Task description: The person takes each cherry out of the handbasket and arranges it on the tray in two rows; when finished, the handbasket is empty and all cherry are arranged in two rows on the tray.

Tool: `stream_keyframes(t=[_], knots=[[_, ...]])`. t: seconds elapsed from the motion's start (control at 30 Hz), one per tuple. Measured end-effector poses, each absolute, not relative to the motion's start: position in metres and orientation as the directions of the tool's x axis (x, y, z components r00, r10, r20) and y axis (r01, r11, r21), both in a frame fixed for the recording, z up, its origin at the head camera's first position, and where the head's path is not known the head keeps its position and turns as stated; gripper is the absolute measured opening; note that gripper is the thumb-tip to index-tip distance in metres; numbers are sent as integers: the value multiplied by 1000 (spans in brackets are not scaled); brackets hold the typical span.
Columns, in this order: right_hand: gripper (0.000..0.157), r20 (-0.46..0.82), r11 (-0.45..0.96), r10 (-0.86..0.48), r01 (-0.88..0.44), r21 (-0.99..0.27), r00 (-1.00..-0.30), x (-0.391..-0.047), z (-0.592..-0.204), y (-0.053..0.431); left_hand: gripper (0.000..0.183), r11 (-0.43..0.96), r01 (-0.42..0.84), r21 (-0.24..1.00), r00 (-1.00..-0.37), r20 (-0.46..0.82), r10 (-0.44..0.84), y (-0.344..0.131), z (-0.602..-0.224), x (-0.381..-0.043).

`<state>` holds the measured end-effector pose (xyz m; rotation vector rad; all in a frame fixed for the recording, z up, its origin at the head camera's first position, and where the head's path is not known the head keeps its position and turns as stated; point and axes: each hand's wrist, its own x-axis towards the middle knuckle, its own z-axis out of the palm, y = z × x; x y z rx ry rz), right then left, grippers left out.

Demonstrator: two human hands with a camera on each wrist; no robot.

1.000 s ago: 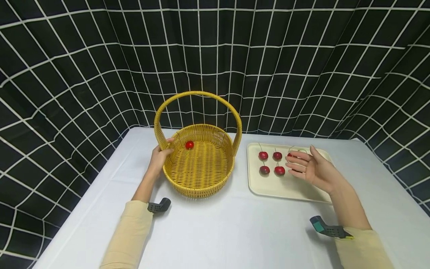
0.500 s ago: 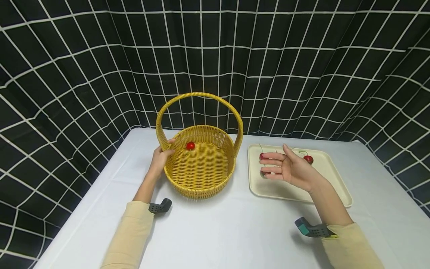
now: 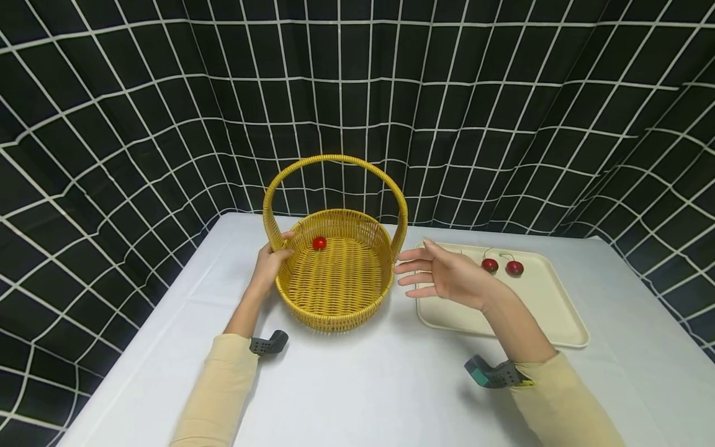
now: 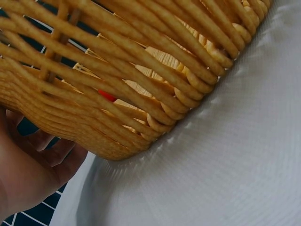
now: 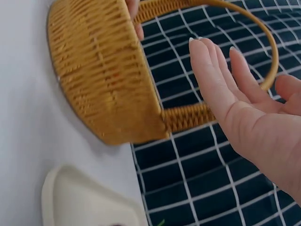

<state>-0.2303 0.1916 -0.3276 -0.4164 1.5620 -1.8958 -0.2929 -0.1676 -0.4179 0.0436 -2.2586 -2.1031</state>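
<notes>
A yellow wicker basket point(image 3: 335, 323) with a tall arched handle stands on the white table. One red cherry point(image 3: 319, 243) lies inside it, toward the back left. My left hand point(image 3: 268, 267) grips the basket's left side at the foot of the handle, thumb over the rim; in the left wrist view that hand point(image 4: 28, 165) is at the woven wall. Beside the basket's right rim, my right hand point(image 3: 447, 276) hovers with its fingers spread and nothing in it. It overlaps the left end of a cream tray point(image 3: 536, 310), where two cherries with stems point(image 3: 514, 268) show; others are hidden behind this hand.
A black curtain with a white grid point(image 3: 346, 93) hangs close behind the table and along both sides. The basket's handle point(image 3: 335, 158) rises high over its opening. Each wrist wears a dark camera mount point(image 3: 269, 343).
My right hand has moved left, from over the middle of the tray to the basket's right side, with fingers still spread. My left hand keeps its grip on the basket.
</notes>
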Motion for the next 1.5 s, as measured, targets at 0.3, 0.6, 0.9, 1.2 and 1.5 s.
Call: stream_keyframes(t=[0.3,0.6,0.9,1.2,1.5], knots=[[52,-165,-95,-623,283,-954,-765,-241,-322,156,48,75,18,997,-998,22,-59,-168,-418,-293],[60,-215,-65,-568,304,-950,-794,-254,-321,123,49,83,15,996,-998,20,-61,-167,-418,-294],[57,-275,-73,-476,349,-934,-835,-275,-328,101,49,82,15,996,-998,20,-59,-168,-418,-293],[55,-335,-52,-375,381,-923,-864,-292,-337,82,47,75,16,997,-998,20,-54,-166,-419,-293],[55,-364,-35,-326,396,-918,-872,-308,-344,69,48,96,18,995,-998,24,-63,-168,-418,-292]])
